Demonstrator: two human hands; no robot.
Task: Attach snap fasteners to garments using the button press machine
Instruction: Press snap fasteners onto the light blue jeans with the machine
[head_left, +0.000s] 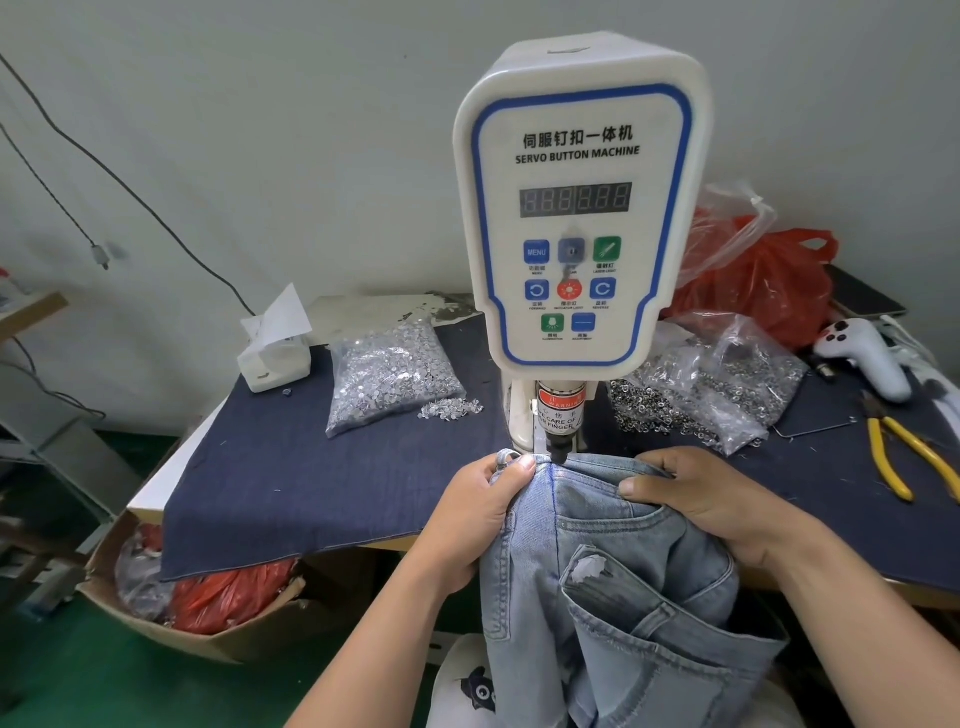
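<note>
A white and blue servo button machine (576, 208) stands on the table, its black punch (560, 447) pointing down at the waistband of light blue jeans (613, 582). My left hand (483, 514) pinches the waistband at a belt loop left of the punch. My right hand (711, 499) grips the waistband on the right, thumb on top. The jeans hang down off the table's front edge toward me.
A dark blue cloth (291, 467) covers the table. A clear bag of silver fasteners (389, 374) lies left of the machine, another bag of rings (717, 395) right. Yellow pliers (904, 457), a white controller (862, 353), a red bag (763, 280) and a tissue box (275, 348) lie around.
</note>
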